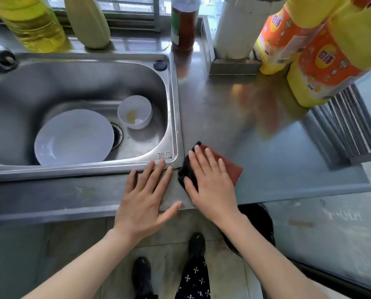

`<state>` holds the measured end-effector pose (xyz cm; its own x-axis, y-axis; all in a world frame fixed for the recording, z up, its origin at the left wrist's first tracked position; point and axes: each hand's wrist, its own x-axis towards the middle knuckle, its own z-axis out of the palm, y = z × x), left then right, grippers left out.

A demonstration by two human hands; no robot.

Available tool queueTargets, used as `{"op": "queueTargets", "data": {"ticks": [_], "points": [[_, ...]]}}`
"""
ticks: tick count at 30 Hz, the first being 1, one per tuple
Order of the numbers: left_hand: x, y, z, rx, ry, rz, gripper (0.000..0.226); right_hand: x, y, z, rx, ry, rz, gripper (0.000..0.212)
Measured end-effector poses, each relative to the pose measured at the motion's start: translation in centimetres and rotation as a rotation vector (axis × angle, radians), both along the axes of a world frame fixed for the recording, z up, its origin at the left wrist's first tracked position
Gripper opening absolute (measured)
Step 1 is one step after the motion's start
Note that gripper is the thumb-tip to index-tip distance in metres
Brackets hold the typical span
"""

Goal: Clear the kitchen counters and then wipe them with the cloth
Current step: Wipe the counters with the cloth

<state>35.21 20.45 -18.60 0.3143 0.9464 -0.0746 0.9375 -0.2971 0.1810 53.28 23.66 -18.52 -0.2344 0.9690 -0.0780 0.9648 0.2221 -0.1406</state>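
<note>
The right hand (210, 182) lay flat with its fingers straight and a little spread, palm pressed down on the cloth (232, 167); it gripped nothing. The cloth, red-brown with a black edge showing at its left, sat on the steel counter (266, 158) just right of centre in the frame, close beside the lower right corner of the sink (176, 104). The left hand (145, 199) was also open and flat, resting on the front strip of the counter just left of the cloth, its fingertips touching the sink's rim.

Inside the sink, a white plate (74, 137) leaned over the drain (117, 137), and a small white bowl (134, 114) with a yellowish smear in it sat just to the drain's upper right. Along the top of the frame stood a yellow oil bottle (29, 20), a pale bottle (87, 20) and a dark sauce bottle (183, 24). A white pipe (238, 24) rose right of these. At the upper right, two yellow and orange detergent bottles (322, 65) stood together on the counter, next to a ridged metal rack (348, 124). Below the counter's edge a dark bin (258, 225) and black shoes (141, 275) showed on the floor.
</note>
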Motion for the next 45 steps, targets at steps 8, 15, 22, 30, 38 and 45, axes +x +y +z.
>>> {"op": "queueTargets", "data": {"ticks": [8,15,22,30,38,45], "points": [[0.1,-0.1,-0.3,0.069,0.003,0.004,0.076,8.3,0.6,0.2,-0.017,-0.026,-0.427,0.063],[0.1,0.0,-0.4,0.069,0.029,-0.010,0.076,4.8,-2.4,0.2,-0.041,-0.030,-0.259,0.065],[0.1,0.0,-0.5,0.044,0.044,-0.011,0.076,7.1,-1.9,0.1,0.007,-0.046,-0.569,0.068],[-3.6,-2.9,0.8,0.091,-0.142,0.157,0.065,-6.7,-4.0,-0.4,0.100,0.100,-0.474,0.064],[-12.3,-4.3,1.0,0.040,-0.119,0.451,0.059,-6.0,-3.6,1.0,0.281,0.617,-0.558,0.053],[-19.6,-2.3,0.4,0.121,-0.032,0.479,0.059,-14.9,-2.5,0.8,0.148,0.495,-0.276,0.054]]}}
